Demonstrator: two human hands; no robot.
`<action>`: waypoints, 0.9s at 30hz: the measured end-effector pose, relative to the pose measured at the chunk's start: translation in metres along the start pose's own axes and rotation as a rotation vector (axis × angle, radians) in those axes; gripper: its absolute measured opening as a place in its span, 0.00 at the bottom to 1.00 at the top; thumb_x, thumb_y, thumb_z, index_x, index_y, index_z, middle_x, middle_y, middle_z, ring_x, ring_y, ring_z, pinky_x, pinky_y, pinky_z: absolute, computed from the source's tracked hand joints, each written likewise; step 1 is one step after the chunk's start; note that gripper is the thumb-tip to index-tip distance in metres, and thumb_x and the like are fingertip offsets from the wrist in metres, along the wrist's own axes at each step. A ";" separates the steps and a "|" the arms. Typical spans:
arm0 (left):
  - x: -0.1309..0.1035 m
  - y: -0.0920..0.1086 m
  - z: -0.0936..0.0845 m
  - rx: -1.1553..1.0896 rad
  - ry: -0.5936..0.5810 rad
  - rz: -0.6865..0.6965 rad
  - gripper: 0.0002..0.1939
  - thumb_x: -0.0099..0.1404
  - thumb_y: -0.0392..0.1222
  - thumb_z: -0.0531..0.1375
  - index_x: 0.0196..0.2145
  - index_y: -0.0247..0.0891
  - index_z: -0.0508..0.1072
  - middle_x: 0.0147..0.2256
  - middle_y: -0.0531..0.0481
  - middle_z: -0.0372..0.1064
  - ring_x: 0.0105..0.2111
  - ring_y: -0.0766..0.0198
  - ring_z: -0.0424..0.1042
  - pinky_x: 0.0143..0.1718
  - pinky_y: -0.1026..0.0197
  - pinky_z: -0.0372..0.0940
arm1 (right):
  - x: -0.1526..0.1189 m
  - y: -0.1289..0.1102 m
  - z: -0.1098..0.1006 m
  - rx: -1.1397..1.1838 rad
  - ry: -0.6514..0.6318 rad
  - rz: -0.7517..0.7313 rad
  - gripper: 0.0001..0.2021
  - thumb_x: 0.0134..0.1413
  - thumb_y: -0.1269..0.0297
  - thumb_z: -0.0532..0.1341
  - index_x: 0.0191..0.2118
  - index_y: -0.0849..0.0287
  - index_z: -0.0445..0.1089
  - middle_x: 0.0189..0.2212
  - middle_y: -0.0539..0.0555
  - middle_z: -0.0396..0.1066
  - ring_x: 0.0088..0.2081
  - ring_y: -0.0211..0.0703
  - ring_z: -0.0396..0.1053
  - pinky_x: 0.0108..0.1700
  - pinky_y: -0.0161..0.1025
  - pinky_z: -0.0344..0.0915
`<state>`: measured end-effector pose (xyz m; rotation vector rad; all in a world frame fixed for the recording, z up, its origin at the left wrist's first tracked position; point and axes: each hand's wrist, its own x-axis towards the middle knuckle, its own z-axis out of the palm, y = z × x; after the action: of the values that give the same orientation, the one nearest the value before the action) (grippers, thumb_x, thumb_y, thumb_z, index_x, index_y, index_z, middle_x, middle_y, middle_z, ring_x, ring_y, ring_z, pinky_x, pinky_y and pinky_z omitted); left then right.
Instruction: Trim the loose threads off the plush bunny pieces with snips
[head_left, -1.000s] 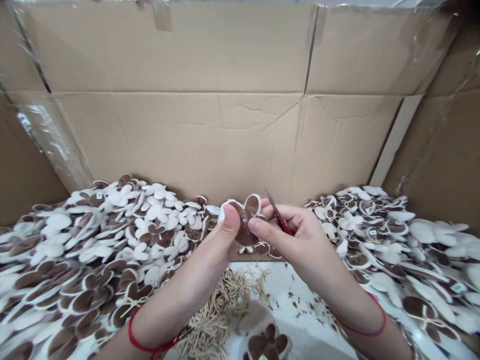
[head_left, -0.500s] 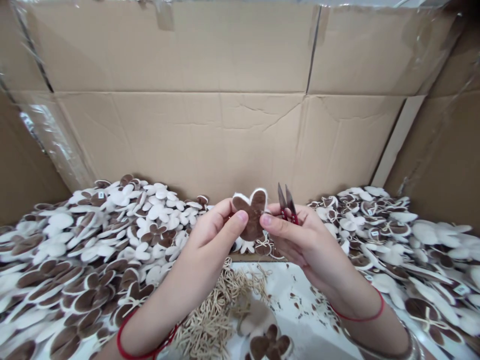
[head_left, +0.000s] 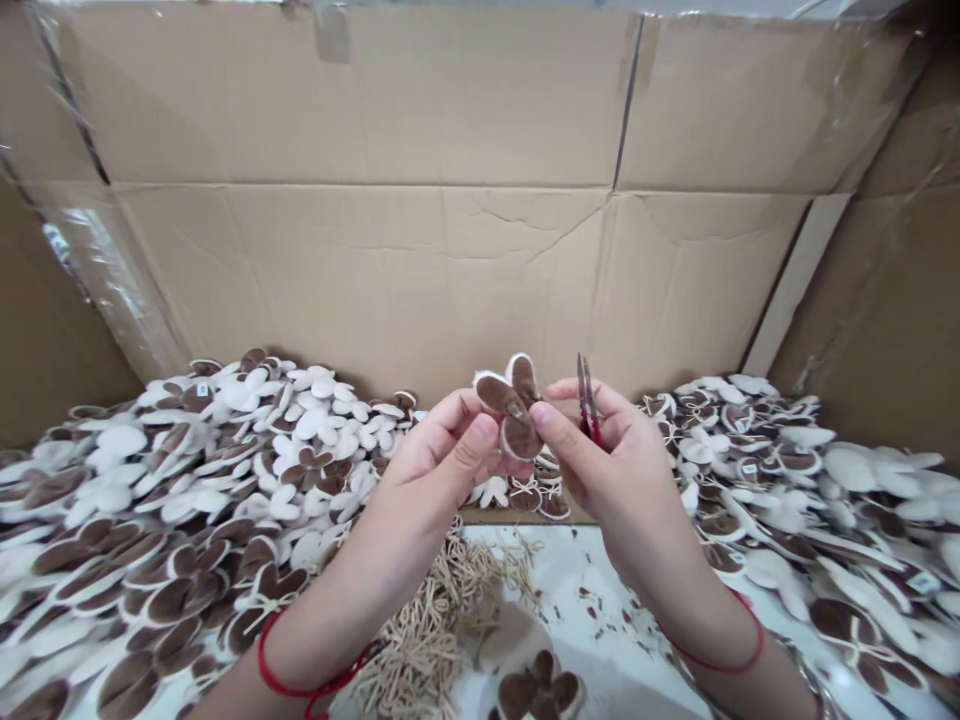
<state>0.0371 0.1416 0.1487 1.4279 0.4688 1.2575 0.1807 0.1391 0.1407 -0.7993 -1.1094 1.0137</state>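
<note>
Between my two hands is a small brown and white plush bunny-shaped piece (head_left: pixel 519 432), its two ears pointing up. My left hand (head_left: pixel 442 450) grips its left side and lower edge, with the thumb along the front. My right hand (head_left: pixel 604 445) pinches its right side between thumb and fingers. The same right hand also keeps red-handled thread snips (head_left: pixel 586 400) tucked in its fingers, blades upward and seen nearly edge-on. Below the hands lies a heap of tan cord bows (head_left: pixel 420 640).
A big pile of similar plush pieces (head_left: pixel 112 500) spreads over the left; another pile (head_left: pixel 817 520), several with bows, fills the right. A brown flower-like piece (head_left: pixel 538 690) lies on the white table (head_left: pixel 600 660) near dark scraps. A cardboard wall (head_left: pixel 375 270) stands behind.
The plush piece has turned and tilted, so its ears lean and its front looks folded. My right thumb has moved onto its middle. The snips have rotated to nearly edge-on.
</note>
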 end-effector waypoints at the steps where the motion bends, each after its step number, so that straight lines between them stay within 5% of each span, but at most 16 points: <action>1: 0.000 -0.001 0.000 0.000 0.017 0.012 0.05 0.67 0.42 0.60 0.39 0.40 0.74 0.34 0.52 0.71 0.34 0.68 0.72 0.38 0.68 0.69 | 0.000 0.000 0.000 0.007 0.002 -0.010 0.15 0.47 0.56 0.71 0.36 0.56 0.67 0.18 0.41 0.55 0.17 0.28 0.45 0.16 0.29 0.39; 6: 0.000 0.000 -0.001 0.138 0.115 0.127 0.08 0.62 0.38 0.66 0.40 0.43 0.74 0.33 0.55 0.72 0.32 0.69 0.73 0.35 0.69 0.70 | -0.001 -0.001 -0.001 0.017 -0.190 -0.040 0.14 0.56 0.51 0.63 0.32 0.58 0.72 0.15 0.40 0.48 0.16 0.29 0.40 0.16 0.31 0.40; 11: -0.005 0.006 0.005 0.393 0.272 0.210 0.09 0.59 0.39 0.67 0.39 0.41 0.76 0.27 0.54 0.70 0.26 0.67 0.70 0.25 0.67 0.66 | -0.005 -0.006 0.000 -0.002 -0.249 0.014 0.15 0.47 0.56 0.71 0.37 0.59 0.74 0.15 0.40 0.49 0.17 0.29 0.40 0.16 0.32 0.35; 17: -0.007 0.005 -0.002 1.057 0.328 0.583 0.15 0.61 0.40 0.65 0.47 0.46 0.75 0.35 0.50 0.67 0.36 0.59 0.68 0.40 0.54 0.65 | -0.001 -0.004 -0.004 -0.010 -0.252 0.009 0.11 0.56 0.60 0.64 0.26 0.58 0.68 0.16 0.40 0.44 0.17 0.29 0.36 0.17 0.33 0.34; 21: -0.005 0.010 -0.007 1.235 0.202 0.676 0.14 0.60 0.40 0.66 0.45 0.42 0.75 0.45 0.45 0.68 0.44 0.55 0.68 0.45 0.53 0.64 | -0.002 -0.008 -0.006 -0.050 -0.314 -0.008 0.10 0.55 0.66 0.61 0.23 0.58 0.65 0.15 0.40 0.46 0.17 0.29 0.36 0.17 0.33 0.34; 27: -0.010 0.019 -0.008 1.240 -0.017 0.679 0.09 0.65 0.40 0.62 0.42 0.36 0.71 0.37 0.48 0.72 0.36 0.62 0.71 0.36 0.62 0.64 | -0.007 -0.016 -0.010 0.014 -0.425 0.019 0.05 0.54 0.66 0.63 0.28 0.57 0.69 0.14 0.39 0.46 0.16 0.29 0.35 0.16 0.33 0.34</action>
<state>0.0201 0.1309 0.1600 2.8055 0.8694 1.5336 0.1936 0.1267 0.1502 -0.5962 -1.4548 1.2413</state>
